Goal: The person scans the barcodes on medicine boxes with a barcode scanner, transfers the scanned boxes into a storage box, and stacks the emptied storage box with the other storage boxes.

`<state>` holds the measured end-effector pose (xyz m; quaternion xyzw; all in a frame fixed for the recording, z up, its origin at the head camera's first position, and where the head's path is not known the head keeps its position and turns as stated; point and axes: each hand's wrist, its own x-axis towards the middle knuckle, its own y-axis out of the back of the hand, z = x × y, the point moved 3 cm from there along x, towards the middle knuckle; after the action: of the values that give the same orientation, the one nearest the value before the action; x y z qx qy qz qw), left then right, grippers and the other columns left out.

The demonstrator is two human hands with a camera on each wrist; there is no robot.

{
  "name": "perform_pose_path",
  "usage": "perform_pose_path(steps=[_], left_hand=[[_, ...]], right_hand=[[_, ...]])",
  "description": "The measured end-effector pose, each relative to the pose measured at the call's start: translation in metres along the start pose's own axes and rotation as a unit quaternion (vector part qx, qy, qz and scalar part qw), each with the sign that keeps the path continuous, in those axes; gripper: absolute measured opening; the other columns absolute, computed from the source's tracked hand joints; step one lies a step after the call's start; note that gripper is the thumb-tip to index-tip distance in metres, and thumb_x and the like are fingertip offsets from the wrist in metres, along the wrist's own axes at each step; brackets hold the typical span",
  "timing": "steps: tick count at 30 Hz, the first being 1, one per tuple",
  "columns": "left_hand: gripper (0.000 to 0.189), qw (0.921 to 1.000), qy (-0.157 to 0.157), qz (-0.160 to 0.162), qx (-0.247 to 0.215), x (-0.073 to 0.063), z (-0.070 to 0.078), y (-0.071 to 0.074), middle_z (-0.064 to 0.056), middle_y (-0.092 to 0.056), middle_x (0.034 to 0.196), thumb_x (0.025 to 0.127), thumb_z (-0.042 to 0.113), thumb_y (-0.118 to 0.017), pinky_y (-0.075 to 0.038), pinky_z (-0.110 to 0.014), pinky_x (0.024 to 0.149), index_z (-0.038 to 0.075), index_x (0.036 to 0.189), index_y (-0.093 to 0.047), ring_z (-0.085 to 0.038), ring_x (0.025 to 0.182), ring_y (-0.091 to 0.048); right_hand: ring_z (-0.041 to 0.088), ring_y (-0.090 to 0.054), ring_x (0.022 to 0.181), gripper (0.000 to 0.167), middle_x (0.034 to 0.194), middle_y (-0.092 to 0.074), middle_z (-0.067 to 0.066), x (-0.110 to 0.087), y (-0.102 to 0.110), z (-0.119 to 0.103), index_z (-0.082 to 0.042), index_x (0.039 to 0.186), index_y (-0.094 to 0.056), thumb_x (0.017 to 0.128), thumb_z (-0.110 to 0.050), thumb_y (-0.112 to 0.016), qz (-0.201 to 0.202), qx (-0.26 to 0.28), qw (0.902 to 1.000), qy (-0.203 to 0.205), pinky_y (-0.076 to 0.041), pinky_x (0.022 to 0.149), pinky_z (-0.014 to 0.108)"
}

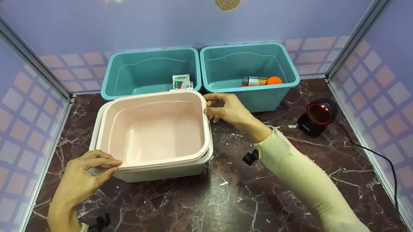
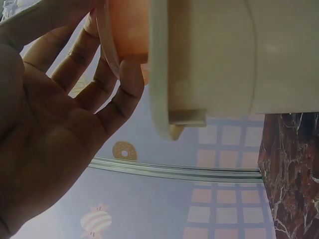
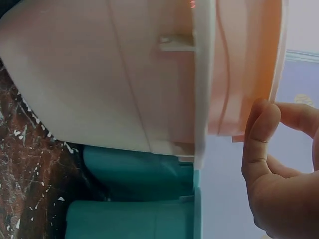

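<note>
A pale pink plastic basin [image 1: 159, 129] sits nested in an off-white basin [image 1: 161, 173] on the left of the table. My left hand [image 1: 79, 179] pinches the pink rim at its near left corner, thumb low and fingers on top. At the far right of the same rim, my right hand [image 1: 230, 110] grips the edge between thumb and fingers. From the right wrist, the pink wall [image 3: 244, 69] rises well above the off-white rim [image 3: 202, 84]. In the left wrist view, fingers [image 2: 127, 92] curl by the pink rim, beside the off-white basin's outer wall [image 2: 219, 59].
Two teal bins stand behind: the left one [image 1: 151, 70] holds small white-and-green boxes [image 1: 181, 81], the right one [image 1: 246, 63] a container and an orange round thing [image 1: 274, 80]. A black device with a red light [image 1: 319, 116] stands at right, its cable [image 1: 371, 147] trailing forward. Patterned walls enclose the table.
</note>
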<state>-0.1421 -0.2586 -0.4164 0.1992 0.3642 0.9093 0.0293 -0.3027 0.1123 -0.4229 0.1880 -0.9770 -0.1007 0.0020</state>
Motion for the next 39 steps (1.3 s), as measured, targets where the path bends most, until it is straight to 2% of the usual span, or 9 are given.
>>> perform_pose_path(steps=[5,8,14,20,23,28,31,35,39], left_hand=[[0.029,0.9999,-0.011,-0.002,-0.001,0.001,-0.003,-0.002,0.003,-0.073,0.092,0.072,-0.003,-0.084,-0.043,-0.002,0.085,0.018,0.091,-0.081,0.009,0.091,-0.059],[0.030,0.9999,-0.007,-0.008,0.002,0.001,-0.005,-0.003,0.004,-0.073,0.092,0.071,-0.004,-0.084,-0.043,-0.002,0.085,0.018,0.091,-0.081,0.009,0.090,-0.059],[0.033,0.9996,0.001,-0.013,0.025,0.001,-0.008,-0.005,0.006,-0.073,0.091,0.069,-0.005,-0.084,-0.043,-0.001,0.083,0.021,0.090,-0.081,0.009,0.089,-0.058],[0.033,0.9994,0.005,-0.020,0.027,0.000,-0.008,-0.008,0.006,-0.072,0.091,0.069,-0.006,-0.083,-0.046,-0.004,0.078,0.019,0.091,-0.081,0.006,0.083,-0.060],[0.032,0.9994,0.010,-0.022,0.024,0.001,-0.008,-0.009,0.005,-0.072,0.091,0.070,-0.006,-0.083,-0.049,-0.006,0.074,0.018,0.091,-0.081,0.004,0.080,-0.061],[0.023,0.9996,0.008,-0.023,0.015,0.003,-0.008,-0.011,0.006,-0.072,0.091,0.076,0.002,-0.083,-0.050,-0.008,0.072,0.019,0.091,-0.081,0.005,0.078,-0.061],[0.013,0.9993,0.006,-0.018,0.031,0.006,-0.008,-0.013,0.007,-0.072,0.089,0.080,0.009,-0.081,-0.051,-0.009,0.069,0.018,0.090,-0.081,0.006,0.076,-0.060],[0.005,0.9969,0.003,-0.006,0.078,0.011,-0.007,-0.017,0.007,-0.072,0.087,0.085,0.015,-0.078,-0.049,-0.010,0.066,0.016,0.089,-0.080,0.005,0.071,-0.059],[0.005,0.9937,-0.002,0.016,0.111,0.017,-0.002,-0.019,0.005,-0.073,0.088,0.086,0.016,-0.077,-0.046,-0.012,0.066,0.015,0.089,-0.080,-0.007,0.069,-0.062]], right_hand=[[0.016,-0.067,0.071,0.045,0.101,-0.063,0.008,0.003,-0.002,0.004,-0.003,0.132,-0.062,0.088,-0.005,-0.070,0.003,-0.005,1.0000,-0.001,-0.060,0.064,0.035],[0.014,-0.066,0.070,0.046,0.101,-0.064,0.009,0.004,-0.004,0.008,-0.001,0.132,-0.061,0.087,-0.003,-0.070,0.003,-0.015,0.9999,-0.002,-0.060,0.064,0.037],[0.014,-0.066,0.067,0.044,0.099,-0.064,0.010,0.006,-0.008,0.017,0.001,0.129,-0.062,0.086,-0.002,-0.070,-0.001,-0.032,0.9995,-0.008,-0.056,0.056,0.025],[0.014,-0.065,0.066,0.042,0.100,-0.067,0.011,0.007,-0.007,0.020,-0.001,0.128,-0.064,0.086,-0.005,-0.070,-0.001,-0.066,0.9978,-0.007,-0.057,0.056,0.029],[0.019,-0.065,0.066,0.041,0.099,-0.068,0.011,0.008,-0.006,0.019,-0.002,0.126,-0.066,0.085,-0.006,-0.071,0.004,-0.084,0.9964,-0.008,-0.055,0.053,0.026],[0.018,-0.063,0.064,0.039,0.095,-0.068,0.009,0.007,-0.004,0.020,-0.001,0.123,-0.067,0.084,-0.006,-0.073,0.017,-0.091,0.9957,-0.001,-0.052,0.050,0.022],[0.013,-0.061,0.065,0.036,0.093,-0.067,0.007,0.006,-0.001,0.020,-0.002,0.121,-0.068,0.085,-0.006,-0.073,0.021,-0.093,0.9954,0.004,-0.051,0.051,0.023],[0.012,-0.063,0.069,0.033,0.097,-0.068,0.008,0.004,0.005,0.021,-0.006,0.119,-0.069,0.087,-0.009,-0.073,0.023,-0.109,0.9938,0.004,-0.051,0.052,0.023],[0.012,-0.064,0.071,0.031,0.102,-0.069,0.010,0.000,0.013,0.021,-0.005,0.118,-0.069,0.088,-0.012,-0.073,0.024,-0.131,0.9911,0.005,-0.053,0.054,0.024]])
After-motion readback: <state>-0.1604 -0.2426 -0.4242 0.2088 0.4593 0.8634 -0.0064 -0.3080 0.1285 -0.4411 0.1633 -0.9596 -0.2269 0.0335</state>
